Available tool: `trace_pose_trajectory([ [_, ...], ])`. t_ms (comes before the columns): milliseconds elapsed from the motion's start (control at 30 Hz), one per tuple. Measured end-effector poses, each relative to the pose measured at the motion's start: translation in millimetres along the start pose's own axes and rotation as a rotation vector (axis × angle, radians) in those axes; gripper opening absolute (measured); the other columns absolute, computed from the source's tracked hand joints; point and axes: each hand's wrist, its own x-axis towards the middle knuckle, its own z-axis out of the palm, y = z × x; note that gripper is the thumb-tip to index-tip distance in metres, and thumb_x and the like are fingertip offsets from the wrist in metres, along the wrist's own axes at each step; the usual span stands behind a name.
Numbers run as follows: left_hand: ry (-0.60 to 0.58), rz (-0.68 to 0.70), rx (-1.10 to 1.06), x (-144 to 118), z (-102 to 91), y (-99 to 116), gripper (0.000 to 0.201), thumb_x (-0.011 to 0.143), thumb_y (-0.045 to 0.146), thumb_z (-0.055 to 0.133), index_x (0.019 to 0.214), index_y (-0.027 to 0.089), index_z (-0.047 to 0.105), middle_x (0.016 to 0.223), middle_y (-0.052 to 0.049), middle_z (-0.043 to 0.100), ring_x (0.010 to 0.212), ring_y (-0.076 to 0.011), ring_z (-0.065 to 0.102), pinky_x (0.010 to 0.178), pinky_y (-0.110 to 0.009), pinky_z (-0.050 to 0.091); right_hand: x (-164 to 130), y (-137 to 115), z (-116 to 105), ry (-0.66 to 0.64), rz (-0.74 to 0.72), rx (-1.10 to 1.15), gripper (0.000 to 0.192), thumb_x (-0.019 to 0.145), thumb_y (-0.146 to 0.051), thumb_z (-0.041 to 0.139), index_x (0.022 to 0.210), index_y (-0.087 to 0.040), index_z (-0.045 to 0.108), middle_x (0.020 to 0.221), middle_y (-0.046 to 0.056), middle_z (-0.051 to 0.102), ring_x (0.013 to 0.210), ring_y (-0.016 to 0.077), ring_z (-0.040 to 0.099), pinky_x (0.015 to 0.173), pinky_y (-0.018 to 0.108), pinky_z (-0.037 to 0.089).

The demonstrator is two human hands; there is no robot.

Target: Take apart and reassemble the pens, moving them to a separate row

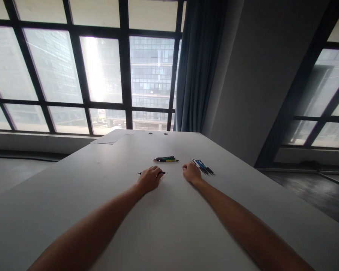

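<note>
My left hand (150, 178) is closed around a slim black pen (163, 172), held level just over or on the white table. Its ends stick out on both sides of the fingers. My right hand (192, 172) rests on the table with its fingers curled in, and no pen shows sticking out of it. Right beside it, to the right, lies a slanted row of several pens (203, 166) with blue, white and black barrels. A second bunch of pens (166, 159), dark with green and yellow parts, lies crosswise beyond my left hand.
The long white table (169, 226) stretches away toward a window wall. Sheets of paper (110, 137) lie at its far left corner, and two dark round holes (150, 133) sit near the far edge. A blue curtain (190, 75) hangs behind.
</note>
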Motion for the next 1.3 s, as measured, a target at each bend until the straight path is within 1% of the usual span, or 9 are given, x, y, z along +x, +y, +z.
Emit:
trace_pose_trajectory([
  [133, -0.005, -0.023, 0.010, 0.3, -0.7, 1.1, 0.026, 0.095, 0.034, 0.041, 0.100, 0.020, 0.061, 0.098, -0.007, 0.064, 0.089, -0.0193, 0.061, 0.075, -0.029, 0.049, -6.8, -14.4, -6.9, -0.032, -0.177, 0.128, 0.012, 0.079, -0.010, 0.059, 0.077, -0.014, 0.069, 0.086, 0.009, 0.066, 0.082, 0.0193, 0.061, 0.078, 0.028, 0.044],
  [300, -0.011, -0.051, 0.008, 0.2, -2.3, 2.3, 0.024, 0.095, 0.033, 0.041, 0.099, 0.020, 0.061, 0.097, -0.007, 0.064, 0.089, -0.0193, 0.061, 0.074, -0.029, 0.049, -25.0, -49.4, -10.5, -0.054, -0.391, 0.388, 0.013, 0.078, -0.007, 0.060, 0.086, -0.015, 0.068, 0.084, 0.005, 0.066, 0.073, 0.0146, 0.060, 0.075, 0.026, 0.047],
  [433, -0.008, -0.044, -0.010, -0.1, -3.3, 3.0, 0.024, 0.095, 0.033, 0.041, 0.099, 0.021, 0.062, 0.097, -0.007, 0.064, 0.089, -0.0190, 0.062, 0.074, -0.029, 0.049, -33.3, -65.9, -12.7, -0.041, -0.425, 0.449, 0.012, 0.079, -0.008, 0.062, 0.086, -0.015, 0.067, 0.083, 0.004, 0.065, 0.071, 0.0136, 0.059, 0.072, 0.026, 0.048],
  [733, -0.002, 0.001, -0.059, -1.3, -1.6, 0.5, 0.027, 0.095, 0.034, 0.040, 0.103, 0.022, 0.063, 0.096, -0.006, 0.065, 0.087, -0.0173, 0.062, 0.075, -0.028, 0.049, -37.2, -71.4, -22.1, -0.045, -0.531, 0.426, 0.012, 0.085, -0.010, 0.057, 0.090, -0.017, 0.067, 0.088, 0.005, 0.063, 0.078, 0.0147, 0.059, 0.073, 0.025, 0.047],
  [867, 0.009, 0.039, -0.107, -1.8, -0.8, -0.9, 0.030, 0.096, 0.034, 0.039, 0.106, 0.022, 0.064, 0.097, -0.006, 0.065, 0.087, -0.0166, 0.063, 0.078, -0.028, 0.049, -37.5, -71.5, -21.2, -0.040, -0.502, 0.306, 0.014, 0.092, -0.021, 0.053, 0.090, -0.017, 0.066, 0.086, 0.006, 0.064, 0.078, 0.0159, 0.058, 0.074, 0.026, 0.045],
  [967, 0.004, 0.054, -0.116, -2.0, -1.3, -1.2, 0.030, 0.096, 0.034, 0.039, 0.107, 0.022, 0.064, 0.097, -0.006, 0.065, 0.088, -0.0167, 0.063, 0.079, -0.028, 0.049, -38.0, -72.0, -20.7, -0.061, -0.445, 0.211, 0.027, 0.096, -0.028, 0.045, 0.080, -0.017, 0.064, 0.080, 0.006, 0.063, 0.074, 0.0160, 0.058, 0.069, 0.026, 0.042],
  [1067, 0.012, 0.061, -0.115, -2.3, -2.5, 0.0, 0.030, 0.096, 0.034, 0.039, 0.107, 0.022, 0.064, 0.097, -0.006, 0.066, 0.086, -0.0166, 0.063, 0.077, -0.028, 0.050, -38.6, -72.3, -21.5, -0.073, -0.406, 0.242, 0.025, 0.097, -0.033, 0.045, 0.089, -0.017, 0.063, 0.079, 0.004, 0.064, 0.070, 0.0148, 0.058, 0.066, 0.025, 0.041],
  [1167, 0.024, 0.068, -0.119, -2.6, -4.0, 2.0, 0.029, 0.096, 0.033, 0.039, 0.106, 0.022, 0.064, 0.097, -0.006, 0.066, 0.084, -0.0163, 0.063, 0.076, -0.028, 0.050, -38.5, -71.8, -23.3, -0.082, -0.455, 0.317, 0.016, 0.091, -0.032, 0.055, 0.097, -0.017, 0.061, 0.080, 0.003, 0.065, 0.070, 0.0145, 0.058, 0.068, 0.026, 0.040],
  [1300, 0.010, 0.061, -0.108, -2.8, -4.9, 3.4, 0.027, 0.095, 0.031, 0.041, 0.104, 0.022, 0.065, 0.096, -0.006, 0.066, 0.085, -0.0167, 0.063, 0.076, -0.028, 0.050, -37.3, -69.7, -24.5, -0.074, -0.559, 0.249, 0.014, 0.092, -0.024, 0.053, 0.085, -0.017, 0.064, 0.078, 0.004, 0.066, 0.075, 0.0161, 0.058, 0.077, 0.030, 0.038],
])
